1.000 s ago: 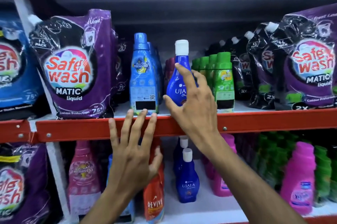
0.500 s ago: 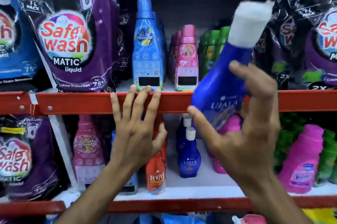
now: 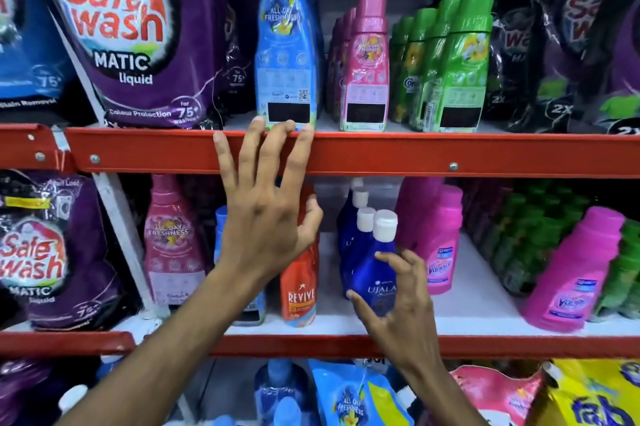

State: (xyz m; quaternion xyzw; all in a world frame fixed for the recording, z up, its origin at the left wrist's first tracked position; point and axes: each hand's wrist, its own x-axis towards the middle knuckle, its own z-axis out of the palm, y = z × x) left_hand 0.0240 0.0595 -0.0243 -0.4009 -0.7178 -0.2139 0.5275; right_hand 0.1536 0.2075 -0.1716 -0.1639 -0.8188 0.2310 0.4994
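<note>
My right hand (image 3: 401,314) grips a dark blue Ujala bottle (image 3: 375,273) with a white cap, held upright on the white lower shelf (image 3: 460,314), in front of two more bottles of the same kind (image 3: 353,235). Thumb and fingers curl round its lower body. My left hand (image 3: 266,217) lies flat against the red front rail (image 3: 415,155) of the upper shelf, fingers spread and fingertips over the rail's top edge, just under a tall light blue bottle (image 3: 287,44).
Upper shelf: purple Safewash pouches (image 3: 131,34), pink bottles (image 3: 367,65), green bottles (image 3: 460,62). Lower shelf: an orange Revive bottle (image 3: 299,290) by my left wrist, pink Vanish bottles (image 3: 571,273) on the right, more pouches on the left. Another shelf of pouches lies below.
My right hand took the Ujala bottle off the upper shelf and brought it down to the lower shelf beside the other Ujala bottles. My left hand stayed on the red rail. The view dropped lower.
</note>
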